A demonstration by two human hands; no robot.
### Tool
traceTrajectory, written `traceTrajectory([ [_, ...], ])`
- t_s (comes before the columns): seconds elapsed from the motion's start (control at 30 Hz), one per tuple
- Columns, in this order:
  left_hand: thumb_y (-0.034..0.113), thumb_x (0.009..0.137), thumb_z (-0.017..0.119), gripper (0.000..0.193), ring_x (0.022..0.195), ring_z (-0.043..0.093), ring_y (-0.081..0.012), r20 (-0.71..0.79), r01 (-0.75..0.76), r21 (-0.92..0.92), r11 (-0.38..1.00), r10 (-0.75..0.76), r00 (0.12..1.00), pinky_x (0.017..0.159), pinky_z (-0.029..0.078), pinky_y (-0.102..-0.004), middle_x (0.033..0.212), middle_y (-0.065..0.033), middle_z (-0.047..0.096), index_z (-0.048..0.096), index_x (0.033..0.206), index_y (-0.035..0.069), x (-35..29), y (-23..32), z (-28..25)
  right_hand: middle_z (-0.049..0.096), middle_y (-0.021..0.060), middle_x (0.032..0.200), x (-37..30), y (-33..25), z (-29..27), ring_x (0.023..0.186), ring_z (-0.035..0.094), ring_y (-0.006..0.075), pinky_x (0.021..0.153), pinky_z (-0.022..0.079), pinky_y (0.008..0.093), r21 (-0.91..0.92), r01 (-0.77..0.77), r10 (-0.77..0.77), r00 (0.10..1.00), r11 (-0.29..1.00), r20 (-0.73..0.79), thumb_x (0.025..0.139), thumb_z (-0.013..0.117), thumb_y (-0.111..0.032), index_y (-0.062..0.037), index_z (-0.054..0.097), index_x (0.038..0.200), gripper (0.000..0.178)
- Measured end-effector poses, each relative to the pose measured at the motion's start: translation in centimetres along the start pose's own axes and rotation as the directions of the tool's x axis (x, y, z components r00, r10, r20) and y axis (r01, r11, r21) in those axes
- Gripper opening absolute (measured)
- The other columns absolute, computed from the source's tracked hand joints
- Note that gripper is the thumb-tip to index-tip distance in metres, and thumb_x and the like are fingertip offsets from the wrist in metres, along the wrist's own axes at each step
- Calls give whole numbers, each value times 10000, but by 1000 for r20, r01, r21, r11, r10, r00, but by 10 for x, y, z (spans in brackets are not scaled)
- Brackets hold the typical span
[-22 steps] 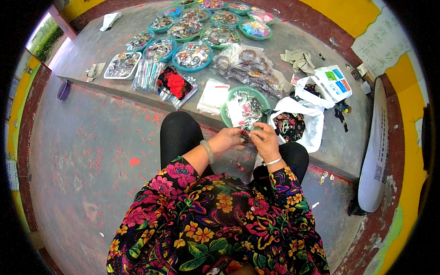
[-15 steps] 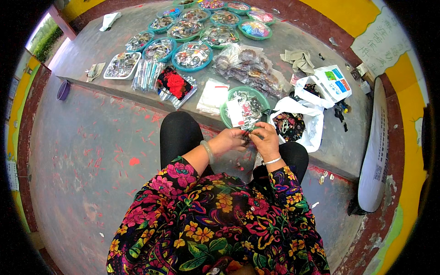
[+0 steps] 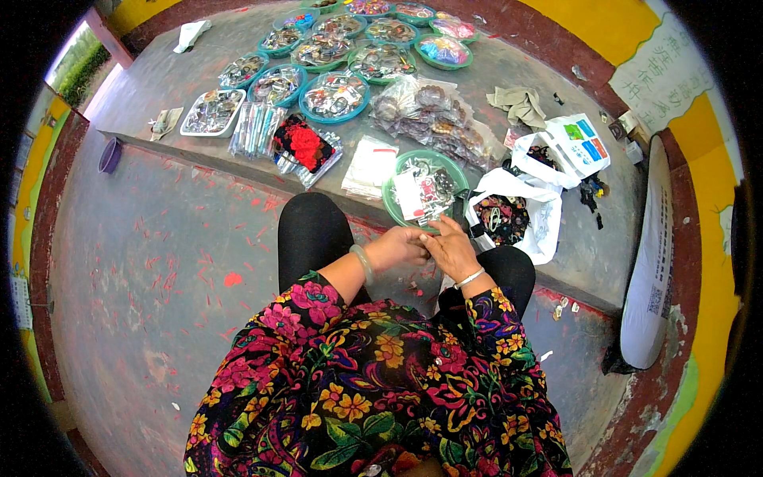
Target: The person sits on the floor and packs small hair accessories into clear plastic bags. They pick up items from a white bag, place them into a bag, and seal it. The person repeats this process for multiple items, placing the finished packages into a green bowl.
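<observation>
In the head view, our curled left hand [image 3: 400, 248] meets our right hand [image 3: 456, 253], fingers close together; we cannot tell what they hold. The round green plastic basin [image 3: 450, 164] of clear-wrapped small items [image 3: 434, 184] sits at their twelve o'clock.

Purple container [image 3: 110, 156] on grey floor [image 3: 143, 318]

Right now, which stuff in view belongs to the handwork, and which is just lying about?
Likely in use:
left hand and right hand, touching; anything between them is hidden
green basin with small bagged items
maybe the nearer white bag

Seemingly just lying about:
purple bowl, far left
crumpled greyish cloth
red scrap on the floor
</observation>
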State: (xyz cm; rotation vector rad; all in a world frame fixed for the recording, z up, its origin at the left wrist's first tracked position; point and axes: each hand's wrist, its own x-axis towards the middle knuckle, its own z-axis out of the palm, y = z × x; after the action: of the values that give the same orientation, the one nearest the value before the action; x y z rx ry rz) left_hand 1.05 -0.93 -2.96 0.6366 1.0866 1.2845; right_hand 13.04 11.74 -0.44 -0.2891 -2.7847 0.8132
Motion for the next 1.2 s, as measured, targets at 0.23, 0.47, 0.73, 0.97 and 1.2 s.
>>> traceTrajectory([
  [0.23, 14, 846, 492, 271, 884, 574, -139, -173, 36, -140, 989, -60, 983, 767, 511, -257, 1012, -53, 572, 526, 1115, -3, 2, 7, -1, 600, 138, 989, -1, -1, 7, 935, 558, 268, 781, 446, 348, 293, -170, 205, 974, 941, -95, 798, 576, -218, -36, 649, 801, 196],
  [0.47, 11, 859, 461, 266, 909, 563, -133, -182, -34, -304, 952, -23, 983, 766, 517, -258, 1060, -54, 551, 523, 1116, -10, -5, 15, 2, 580, 90, 973, 4, -22, -13, 863, 573, 195, 707, 451, 284, 544, -278, 404, 906, 792, -126, 715, 624, -68, -74, 586, 989, 277],
  [0.73, 14, 860, 457, 302, 877, 575, -130, -110, -13, -287, 958, -19, 994, 756, 513, -244, 1033, -58, 551, 479, 1161, -6, -7, 18, 4, 519, 120, 1114, 2, -19, -13, 1056, 467, 300, 896, 385, 378, 198, -15, 68, 962, 980, -263, 654, 635, -66, -96, 626, 970, 317],
  [0.97, 14, 858, 461, 283, 853, 582, -142, -106, -28, -318, 948, -6, 994, 744, 501, -236, 1013, -75, 556, 490, 1139, -8, -3, 11, 0, 485, 181, 1164, 3, -22, -14, 1131, 404, 366, 930, 350, 421, -4, 51, -50, 963, 999, -263, 664, 644, -133, -96, 654, 909, 248],
  [1.2, 14, 849, 489, 319, 871, 570, -137, -89, -62, -215, 975, 44, 995, 761, 491, -255, 1016, -73, 566, 479, 1166, -6, -2, 12, 4, 480, 194, 1185, 1, -16, -12, 1155, 378, 375, 957, 313, 430, 44, -2, 8, 990, 999, -139, 729, 625, -227, -81, 667, 836, 186],
])
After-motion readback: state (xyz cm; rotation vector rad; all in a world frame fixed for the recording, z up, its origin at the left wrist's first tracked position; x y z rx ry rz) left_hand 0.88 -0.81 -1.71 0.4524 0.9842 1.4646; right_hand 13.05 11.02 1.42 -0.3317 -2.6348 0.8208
